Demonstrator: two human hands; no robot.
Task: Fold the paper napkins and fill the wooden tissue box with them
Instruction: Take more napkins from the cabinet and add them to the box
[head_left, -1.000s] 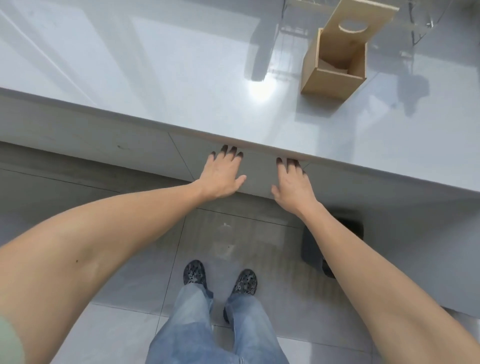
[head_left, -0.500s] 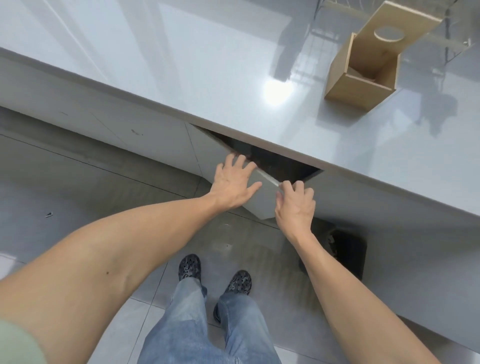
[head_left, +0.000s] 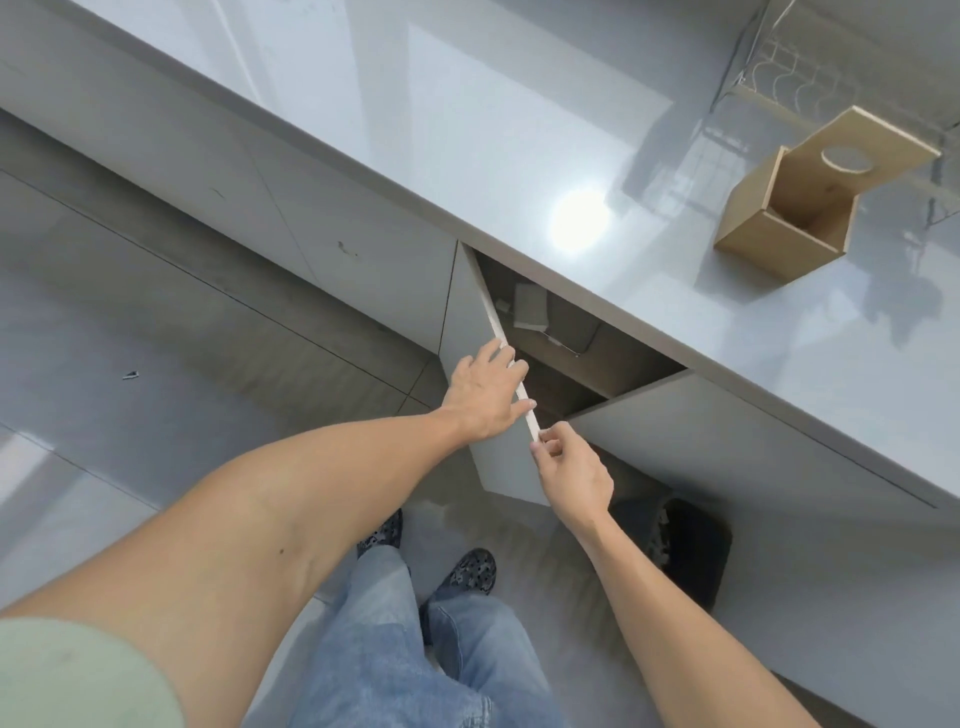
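Both hands are down at the cupboard door (head_left: 498, 457) under the desk (head_left: 467, 130), and the door stands swung out at an angle. The left hand (head_left: 485, 397) lies over the door's top edge, fingers (head_left: 511, 364) curled around it and thumb stretched along the pale raw rim, so it is gripping the door. The right hand (head_left: 574, 470) sits just below it at the door's near corner, fingertips (head_left: 545, 441) pinched onto that same edge (a lighter hold, only the tips on it).

Behind the door the cupboard opening (head_left: 587, 358) shows a brown interior with a grey block-shaped item (head_left: 530, 306) and a thin cable (head_left: 576, 345) lying on the shelf; what that item is cannot be told.

Up on the glossy grey desk, far to the right and well apart from the hands, sits the wooden tissue box (head_left: 779, 236). It is open, its lid (head_left: 852, 150) with the round hole tipped up and back, and the part of the inside in view shows bare wood. A wire rack (head_left: 810, 62) stands behind it at the desk's far edge.

Down below: blue jeans (head_left: 415, 649), dark patterned shoes (head_left: 467, 571) on the tiled floor (head_left: 130, 338), and a dark bin (head_left: 691, 551) by the cabinet to the right.
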